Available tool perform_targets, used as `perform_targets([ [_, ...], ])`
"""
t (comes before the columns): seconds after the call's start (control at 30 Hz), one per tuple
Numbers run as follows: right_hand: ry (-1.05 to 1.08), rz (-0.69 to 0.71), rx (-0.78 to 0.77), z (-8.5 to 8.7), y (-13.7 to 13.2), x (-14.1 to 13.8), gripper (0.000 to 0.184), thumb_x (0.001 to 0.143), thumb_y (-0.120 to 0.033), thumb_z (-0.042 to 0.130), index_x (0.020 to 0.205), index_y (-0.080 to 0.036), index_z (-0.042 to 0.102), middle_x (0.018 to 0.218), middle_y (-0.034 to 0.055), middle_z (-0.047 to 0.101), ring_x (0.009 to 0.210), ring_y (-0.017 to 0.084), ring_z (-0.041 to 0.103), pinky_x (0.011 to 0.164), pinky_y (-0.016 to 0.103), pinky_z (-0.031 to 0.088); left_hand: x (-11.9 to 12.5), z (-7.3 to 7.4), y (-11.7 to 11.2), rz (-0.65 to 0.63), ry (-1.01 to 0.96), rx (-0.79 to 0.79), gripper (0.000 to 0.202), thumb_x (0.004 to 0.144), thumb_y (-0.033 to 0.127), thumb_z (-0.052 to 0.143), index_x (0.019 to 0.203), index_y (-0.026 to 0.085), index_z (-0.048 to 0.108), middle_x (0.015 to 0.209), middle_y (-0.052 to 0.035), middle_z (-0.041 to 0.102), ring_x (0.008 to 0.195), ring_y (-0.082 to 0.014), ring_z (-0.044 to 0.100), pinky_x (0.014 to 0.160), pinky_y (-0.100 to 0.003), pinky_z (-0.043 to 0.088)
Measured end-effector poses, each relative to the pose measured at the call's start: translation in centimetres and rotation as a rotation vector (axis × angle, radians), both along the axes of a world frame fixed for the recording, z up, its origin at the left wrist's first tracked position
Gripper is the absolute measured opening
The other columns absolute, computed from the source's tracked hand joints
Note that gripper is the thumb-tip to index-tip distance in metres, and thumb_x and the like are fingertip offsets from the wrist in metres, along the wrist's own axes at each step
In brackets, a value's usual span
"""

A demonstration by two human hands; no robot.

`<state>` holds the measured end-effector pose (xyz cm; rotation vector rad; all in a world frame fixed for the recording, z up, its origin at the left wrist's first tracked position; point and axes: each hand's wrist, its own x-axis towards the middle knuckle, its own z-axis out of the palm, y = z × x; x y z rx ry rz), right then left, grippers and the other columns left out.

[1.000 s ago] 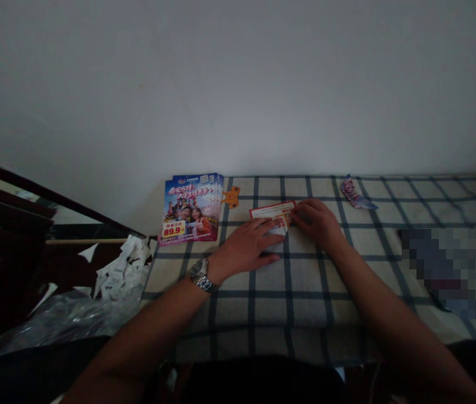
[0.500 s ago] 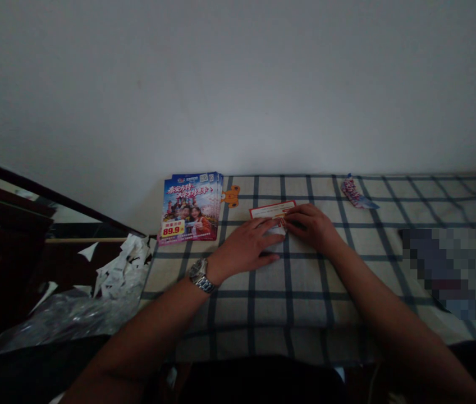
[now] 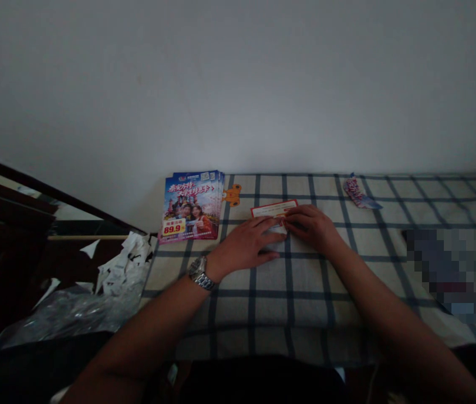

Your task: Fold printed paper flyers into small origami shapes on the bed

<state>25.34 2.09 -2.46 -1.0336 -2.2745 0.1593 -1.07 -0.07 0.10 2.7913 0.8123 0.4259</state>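
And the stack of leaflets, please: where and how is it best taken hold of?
I would pinch the stack of leaflets by its near edge, coming from the front: it lies flat, this edge is uncovered, the wall rises behind the far edge, and an orange bear shape sits beside the right edge.

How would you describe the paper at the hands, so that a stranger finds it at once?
On the checked cloth, right of the blue-and-pink leaflets, the left hand and right hand lie close together. The paper lies partly under them. Unlike those leaflets, its visible upper strip is pale with a red edge.
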Motion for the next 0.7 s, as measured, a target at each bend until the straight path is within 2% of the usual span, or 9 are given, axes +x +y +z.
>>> perform_targets([
  [0.2,0.015,0.011,0.013,-0.3,-0.2,0.0,0.009,0.096,-0.023,0.071,0.102,-0.021,0.078,0.111,0.0092,0.078,0.105,0.026,0.074,0.092,0.043,0.062,-0.2,0.0,0.1,-0.009,-0.029,0.000,0.043,0.101,0.045,0.063,0.142,0.031,0.061,0.155,-0.0079,0.050,0.146,-0.0290,0.044,0.122,-0.049,0.043],
  [0.4,0.013,0.018,-0.015,-0.3,-0.2,-0.1,0.009,0.097,-0.025,0.071,0.104,-0.022,0.076,0.112,0.0091,0.078,0.106,0.027,0.073,0.093,0.045,0.061,-0.6,-0.2,0.5,-0.050,-0.068,-0.003,0.040,0.104,0.037,0.059,0.144,0.031,0.059,0.152,-0.0067,0.053,0.145,-0.0256,0.046,0.122,-0.048,0.042],
  [0.7,-0.053,0.043,0.040,-0.2,-0.2,-0.2,0.016,0.101,-0.027,0.066,0.111,-0.021,0.077,0.119,0.0112,0.075,0.106,0.027,0.069,0.092,0.045,0.059,-1.0,-0.6,1.4,-0.061,-0.083,0.026,0.035,0.101,0.025,0.064,0.135,0.027,0.063,0.150,-0.0071,0.057,0.143,-0.0252,0.050,0.125,-0.051,0.040],
])
